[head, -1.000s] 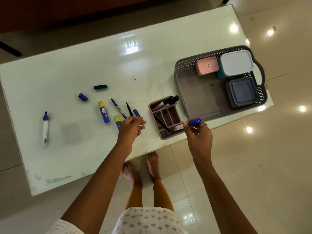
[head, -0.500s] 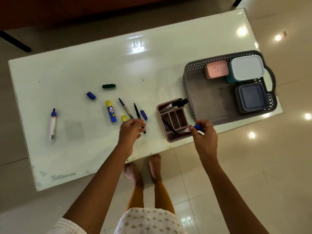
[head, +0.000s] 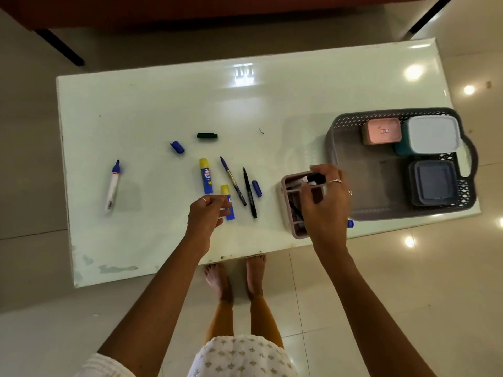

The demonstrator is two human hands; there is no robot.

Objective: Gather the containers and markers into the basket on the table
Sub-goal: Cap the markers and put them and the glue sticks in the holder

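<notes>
Head: grey lattice basket (head: 337, 142), 3 lidded containers (head: 432, 134).
</notes>
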